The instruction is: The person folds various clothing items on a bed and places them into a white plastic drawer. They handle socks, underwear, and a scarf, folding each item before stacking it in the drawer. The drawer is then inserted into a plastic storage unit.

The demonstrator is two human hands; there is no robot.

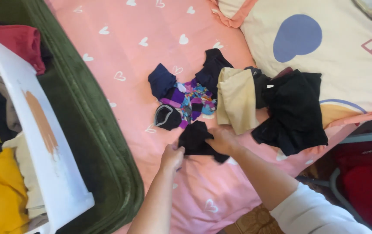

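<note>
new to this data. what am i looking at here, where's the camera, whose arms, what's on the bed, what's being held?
There is one picture, taken by a camera worn on a person's head and looking down, so the two bare arms entering from the bottom are the wearer's own. No robot is involved. The left hand and right hand both grip a small black garment on a pink sheet with white hearts. Beyond it lies a loose heap: a multicoloured patterned piece, a cream cloth and a larger black garment. A cream pillow with a blue heart sits top right. A green blanket and a white basket of clothes are on the left.
</note>
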